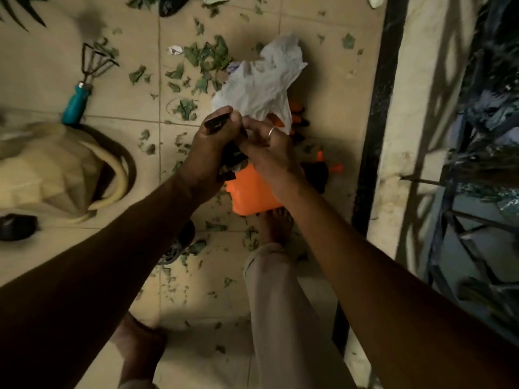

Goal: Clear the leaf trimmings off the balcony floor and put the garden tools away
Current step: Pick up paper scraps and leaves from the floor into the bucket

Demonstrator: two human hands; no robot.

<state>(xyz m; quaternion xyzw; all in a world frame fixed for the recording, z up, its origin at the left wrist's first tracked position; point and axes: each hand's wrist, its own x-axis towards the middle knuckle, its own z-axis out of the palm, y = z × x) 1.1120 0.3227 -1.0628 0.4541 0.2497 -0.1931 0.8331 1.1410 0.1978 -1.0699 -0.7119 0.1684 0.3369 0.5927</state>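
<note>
Along the three o'clock side a black curb strip [375,122] and a pale ledge bound the tiled balcony floor [126,32], with a dark railing [477,153] beyond. From nine to twelve o'clock the tiles lie wider, littered with leaf trimmings [206,56]. They are thickest at twelve o'clock of the hands and thinner around the bare foot [276,226] at six o'clock.

A hand rake [84,80] with a teal handle lies at ten o'clock, well apart from both hands, its prongs pointing away. A beige bag [56,169] slumps at nine o'clock, and a small black object [16,227] lies near its lower edge.

Both forearms reach forward and meet at centre. The left hand [210,147] is knuckles-up, its grip closed round a dark flat packet [216,123]. The right hand [271,154], a ring on one finger, has a narrow grip pinching the lower edge of a crumpled white plastic bag [261,85], which billows toward twelve o'clock.

Under the hands an orange item [250,193] sits on the floor, with orange-tipped black pieces [323,167] just beside it at three o'clock; what they are is unclear.
</note>
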